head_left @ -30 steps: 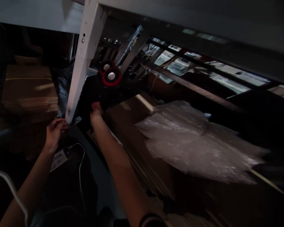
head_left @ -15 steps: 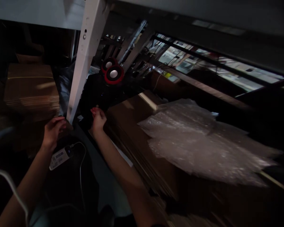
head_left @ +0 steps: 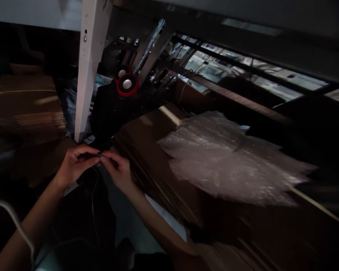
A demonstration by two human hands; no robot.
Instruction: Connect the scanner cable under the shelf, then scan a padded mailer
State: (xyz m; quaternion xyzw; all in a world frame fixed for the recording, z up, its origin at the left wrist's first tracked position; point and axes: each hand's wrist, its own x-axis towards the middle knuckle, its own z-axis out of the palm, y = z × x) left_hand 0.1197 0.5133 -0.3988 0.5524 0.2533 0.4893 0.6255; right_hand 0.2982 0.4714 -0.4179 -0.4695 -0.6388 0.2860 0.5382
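Observation:
Under the table, my left hand (head_left: 76,163) and my right hand (head_left: 118,169) meet with thumbs and fingertips pinched together. Between the fingertips is a small dark piece (head_left: 100,154), too small and dim to name. Both hands appear to touch it. Below my left hand, a white device with a label (head_left: 71,187) is mostly covered by the wrist. A thin white cable (head_left: 93,203) hangs down beneath the hands. Right of my right hand lies a stack of flat cardboard (head_left: 149,135).
A white table leg (head_left: 87,71) rises just beyond my hands. Strapped cardboard (head_left: 28,101) is stacked at left. Red-rimmed speakers (head_left: 127,84) sit behind the leg. Bubble wrap (head_left: 228,158) covers the cardboard at right. A thicker white cable (head_left: 14,218) crosses my left forearm.
My hands, apart before, have come together at the fingertips. The small dark piece now shows between them. The white device is now largely hidden, and the view has shifted slightly.

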